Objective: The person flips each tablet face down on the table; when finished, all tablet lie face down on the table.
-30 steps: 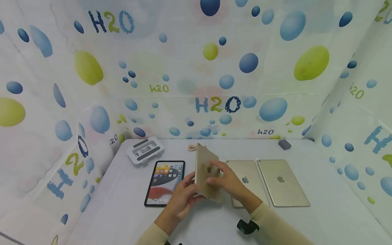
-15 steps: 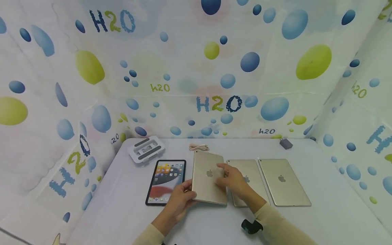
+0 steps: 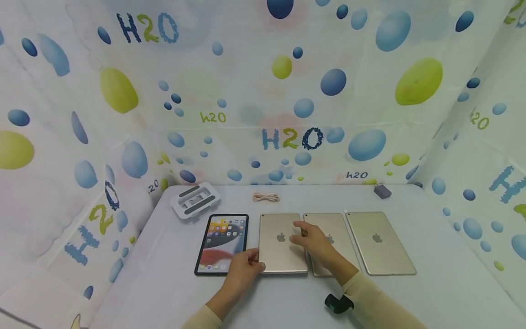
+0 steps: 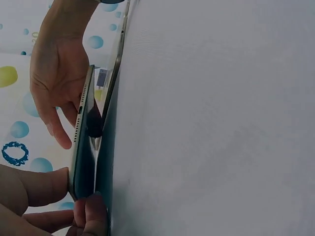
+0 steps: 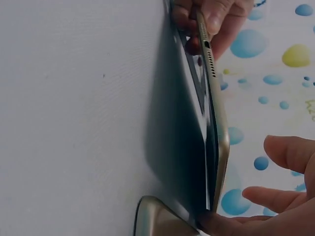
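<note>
A gold tablet lies back up in the middle of the table, its near edge slightly raised off the white cloth. My left hand pinches its near left corner, thumb on the back and fingers underneath, as the left wrist view confirms. At the opposite side, my right hand hovers with thumb and index finger spread clear of the back. In the right wrist view a lower finger of the right hand touches the edge of the tablet. Left of it, another tablet in a black frame shows a lit screen.
Two more gold tablets lie back up to the right. Behind stand a white plastic case, a coiled pale cable and a grey charger plug. Patterned cloth walls enclose the table.
The held tablet has turned from nearly edge-on to back up and been lowered almost flat onto the table. My right hand's thumb and index finger have come away from its back.
</note>
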The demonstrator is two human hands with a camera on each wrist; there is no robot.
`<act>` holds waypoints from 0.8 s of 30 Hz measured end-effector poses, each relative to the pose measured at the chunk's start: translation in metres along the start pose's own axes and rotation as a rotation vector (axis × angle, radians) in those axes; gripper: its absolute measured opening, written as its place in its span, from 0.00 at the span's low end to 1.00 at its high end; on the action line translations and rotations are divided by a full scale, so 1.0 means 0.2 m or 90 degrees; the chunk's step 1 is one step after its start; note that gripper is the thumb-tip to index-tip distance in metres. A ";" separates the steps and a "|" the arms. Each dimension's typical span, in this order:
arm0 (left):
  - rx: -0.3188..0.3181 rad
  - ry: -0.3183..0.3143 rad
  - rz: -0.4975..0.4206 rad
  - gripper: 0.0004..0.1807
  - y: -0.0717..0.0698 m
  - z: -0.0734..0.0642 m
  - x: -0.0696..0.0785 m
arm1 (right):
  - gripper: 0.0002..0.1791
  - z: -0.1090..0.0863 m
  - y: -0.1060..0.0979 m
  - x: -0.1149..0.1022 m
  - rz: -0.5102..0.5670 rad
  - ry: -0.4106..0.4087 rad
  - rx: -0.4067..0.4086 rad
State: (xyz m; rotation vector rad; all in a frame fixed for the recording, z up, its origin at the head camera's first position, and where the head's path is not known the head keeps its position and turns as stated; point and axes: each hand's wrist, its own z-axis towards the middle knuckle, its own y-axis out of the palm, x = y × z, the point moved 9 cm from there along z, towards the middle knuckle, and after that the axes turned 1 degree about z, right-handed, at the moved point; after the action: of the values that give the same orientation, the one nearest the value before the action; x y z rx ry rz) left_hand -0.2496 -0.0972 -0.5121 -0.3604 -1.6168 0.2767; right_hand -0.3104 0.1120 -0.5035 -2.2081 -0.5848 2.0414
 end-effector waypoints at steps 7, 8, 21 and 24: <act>0.007 0.038 0.096 0.25 0.00 0.00 0.04 | 0.33 -0.02 0.01 -0.01 0.015 0.002 -0.005; 0.008 0.043 0.111 0.25 0.01 0.00 0.05 | 0.33 -0.02 0.01 -0.02 0.014 0.004 -0.003; -0.005 0.047 0.203 0.22 0.02 0.01 0.06 | 0.34 -0.02 0.01 -0.02 0.030 0.017 -0.003; -0.006 0.033 0.186 0.23 0.02 0.00 0.05 | 0.34 -0.03 0.01 -0.03 0.020 0.016 -0.004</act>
State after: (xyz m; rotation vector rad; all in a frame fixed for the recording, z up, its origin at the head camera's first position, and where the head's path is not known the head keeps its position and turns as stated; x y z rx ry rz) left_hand -0.2506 -0.0896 -0.5034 -0.6081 -1.5130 0.4767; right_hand -0.3048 0.1091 -0.4983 -2.2574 -0.5577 2.0263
